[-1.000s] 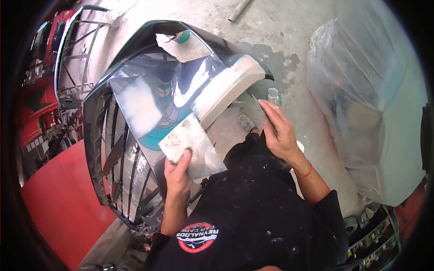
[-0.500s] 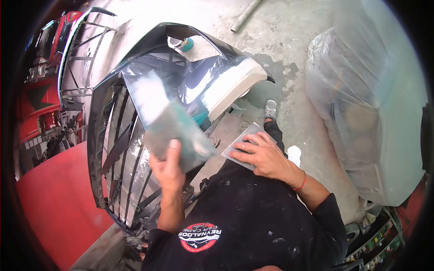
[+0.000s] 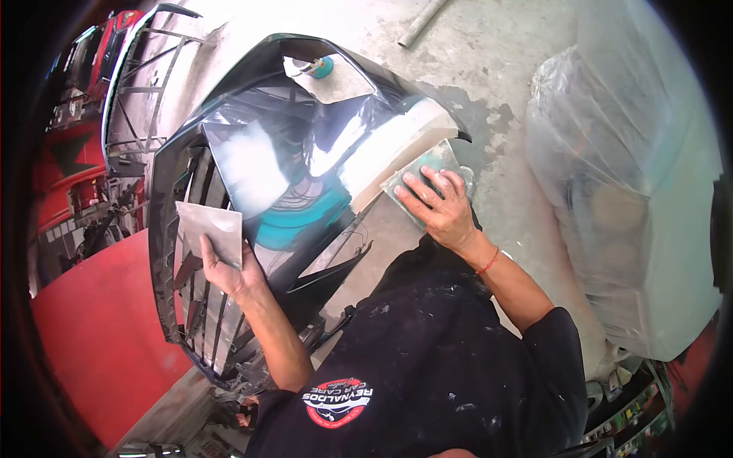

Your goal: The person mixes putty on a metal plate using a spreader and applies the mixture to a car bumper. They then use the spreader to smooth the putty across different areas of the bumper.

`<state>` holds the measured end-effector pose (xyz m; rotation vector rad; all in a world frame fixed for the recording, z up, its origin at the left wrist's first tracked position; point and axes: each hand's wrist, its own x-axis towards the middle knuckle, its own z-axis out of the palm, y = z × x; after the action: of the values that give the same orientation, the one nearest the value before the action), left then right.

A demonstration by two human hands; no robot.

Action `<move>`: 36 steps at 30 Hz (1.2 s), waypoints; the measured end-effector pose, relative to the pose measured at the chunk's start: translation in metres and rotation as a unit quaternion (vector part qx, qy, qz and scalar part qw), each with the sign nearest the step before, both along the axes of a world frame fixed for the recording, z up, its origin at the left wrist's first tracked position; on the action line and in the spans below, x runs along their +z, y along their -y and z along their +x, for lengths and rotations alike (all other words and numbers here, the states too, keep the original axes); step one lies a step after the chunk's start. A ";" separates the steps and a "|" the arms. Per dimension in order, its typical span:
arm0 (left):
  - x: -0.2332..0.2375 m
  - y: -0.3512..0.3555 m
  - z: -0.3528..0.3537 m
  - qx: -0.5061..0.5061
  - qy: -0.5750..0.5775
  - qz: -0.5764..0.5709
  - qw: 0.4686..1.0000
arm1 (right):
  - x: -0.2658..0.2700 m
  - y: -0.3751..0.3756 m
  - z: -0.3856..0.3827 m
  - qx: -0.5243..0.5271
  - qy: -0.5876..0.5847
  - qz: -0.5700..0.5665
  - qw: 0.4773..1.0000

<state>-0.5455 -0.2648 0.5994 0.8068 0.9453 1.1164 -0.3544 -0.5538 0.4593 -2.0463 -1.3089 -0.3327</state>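
A dark glossy car bumper (image 3: 267,160) with a grille stands in front of me, its right end covered in pale filler (image 3: 397,145). My right hand (image 3: 439,206) presses a grey-green sanding sheet (image 3: 427,164) flat against the lower edge of that filler patch. My left hand (image 3: 225,267) holds a flat grey metal plate (image 3: 206,229) out to the left, in front of the grille slats (image 3: 206,298).
A plastic-wrapped car (image 3: 634,175) fills the right side. A red panel (image 3: 99,328) lies at lower left, another bumper frame (image 3: 130,91) at upper left. A small teal can (image 3: 319,67) shows behind the bumper opening. Bare concrete floor (image 3: 496,76) lies beyond.
My right hand rose from my lap with the sheet and now presses it on the filler patch. My left hand swung the plate leftward and down, away from the bumper's middle.
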 end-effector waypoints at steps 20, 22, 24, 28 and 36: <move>-0.003 -0.001 0.005 -0.002 -0.028 0.003 1.000 | -0.054 -0.013 0.017 -0.019 0.032 -0.005 0.999; -0.001 0.000 0.005 -0.005 -0.029 0.003 1.000 | -0.053 -0.008 0.014 -0.020 0.030 -0.010 0.999; -0.002 -0.002 0.005 -0.010 -0.019 -0.005 1.000 | -0.050 0.002 0.012 0.002 -0.014 -0.015 1.000; -0.003 -0.001 0.005 -0.007 -0.021 0.002 1.000 | -0.024 0.004 0.009 -0.061 -0.083 0.013 0.995; -0.004 -0.007 0.004 -0.023 -0.027 0.009 0.999 | 0.016 -0.035 -0.027 -0.098 -0.305 0.013 0.947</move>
<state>-0.5420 -0.2582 0.5954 0.8718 0.9585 1.0693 -0.3819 -0.5184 0.4758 -2.0282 -0.7197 0.1933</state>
